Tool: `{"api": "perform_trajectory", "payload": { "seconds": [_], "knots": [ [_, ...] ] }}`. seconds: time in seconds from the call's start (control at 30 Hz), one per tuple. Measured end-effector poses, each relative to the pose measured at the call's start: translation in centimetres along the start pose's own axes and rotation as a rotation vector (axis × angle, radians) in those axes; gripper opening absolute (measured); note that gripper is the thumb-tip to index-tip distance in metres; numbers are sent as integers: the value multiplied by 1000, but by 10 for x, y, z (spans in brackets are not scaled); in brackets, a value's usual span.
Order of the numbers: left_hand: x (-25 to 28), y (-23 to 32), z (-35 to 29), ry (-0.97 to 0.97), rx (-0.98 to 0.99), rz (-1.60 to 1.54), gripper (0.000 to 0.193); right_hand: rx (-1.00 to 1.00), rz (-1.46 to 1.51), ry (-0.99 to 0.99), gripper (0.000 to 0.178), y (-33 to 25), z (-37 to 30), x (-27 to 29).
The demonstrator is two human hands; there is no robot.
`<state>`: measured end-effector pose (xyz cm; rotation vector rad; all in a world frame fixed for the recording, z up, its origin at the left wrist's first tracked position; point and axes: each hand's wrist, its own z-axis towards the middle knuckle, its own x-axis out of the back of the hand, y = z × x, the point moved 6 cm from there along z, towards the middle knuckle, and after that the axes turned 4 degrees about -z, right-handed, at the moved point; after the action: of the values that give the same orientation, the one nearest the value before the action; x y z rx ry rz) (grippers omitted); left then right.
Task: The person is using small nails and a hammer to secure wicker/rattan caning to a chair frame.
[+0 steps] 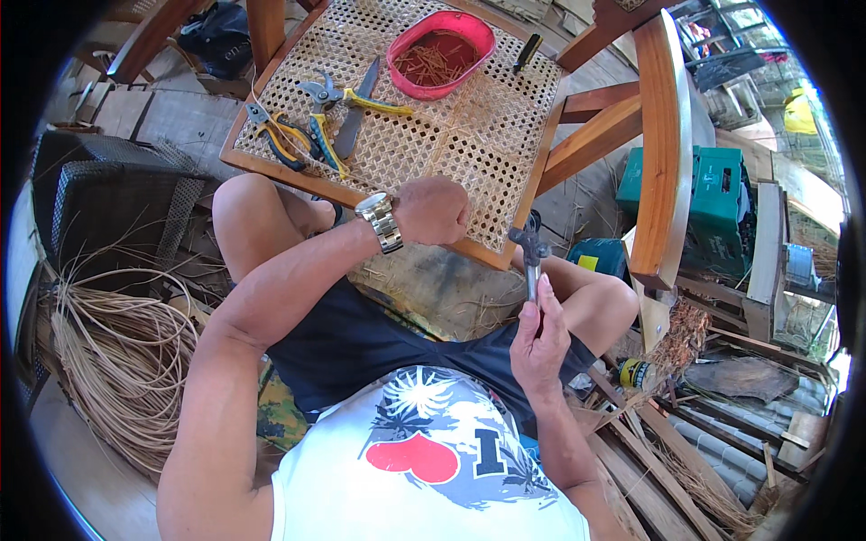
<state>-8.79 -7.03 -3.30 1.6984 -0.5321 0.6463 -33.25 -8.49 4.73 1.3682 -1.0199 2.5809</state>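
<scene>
A wooden chair with a woven cane seat (487,149) stands before my knees. My left hand (433,210), a metal watch (380,222) at its wrist, is curled closed at the seat's front edge; whatever its fingers may hold is hidden. Raised just off the seat's right front corner, my right hand (541,338) grips a hammer (530,245) by the handle, head up. On the cane lie pliers (278,137), yellow-handled pruning shears (327,104), a knife (354,119) and a dark, short tool (528,52). A pink tub (397,65) there holds thin brown sticks.
A big coil of cane strands (117,370) lies at the left, below a dark woven box (99,203). Green crates (713,203) stand at the right behind the chair's wooden frame (661,153). Planks (663,469) and a yellow-labelled can (635,372) lie at lower right.
</scene>
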Motion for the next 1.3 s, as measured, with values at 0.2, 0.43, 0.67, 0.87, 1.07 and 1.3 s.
{"api": "perform_trajectory", "payload": {
  "seconds": [0.2, 0.43, 0.67, 0.87, 1.07, 1.3],
  "knots": [
    [2, 3, 0, -36, 3, -7, 18, -105, -29, -194, 45, 21, -12, -36],
    [8, -4, -2, 12, -4, -22, 18, -72, -4, -61, 45, -2, -2, -11],
    [6, -8, 2, -57, 49, 2, 11, -177, -29, -247, 41, 26, -17, -40],
    [6, -5, 1, -18, -9, -37, 18, -173, 20, -113, 39, 13, -14, -19],
    [8, -6, 3, -101, 22, 18, 18, -210, -84, -293, 42, 32, -17, -41],
    [9, -8, -3, -35, 14, -41, 18, -71, 13, -63, 48, 9, -5, -18]
  ]
}}
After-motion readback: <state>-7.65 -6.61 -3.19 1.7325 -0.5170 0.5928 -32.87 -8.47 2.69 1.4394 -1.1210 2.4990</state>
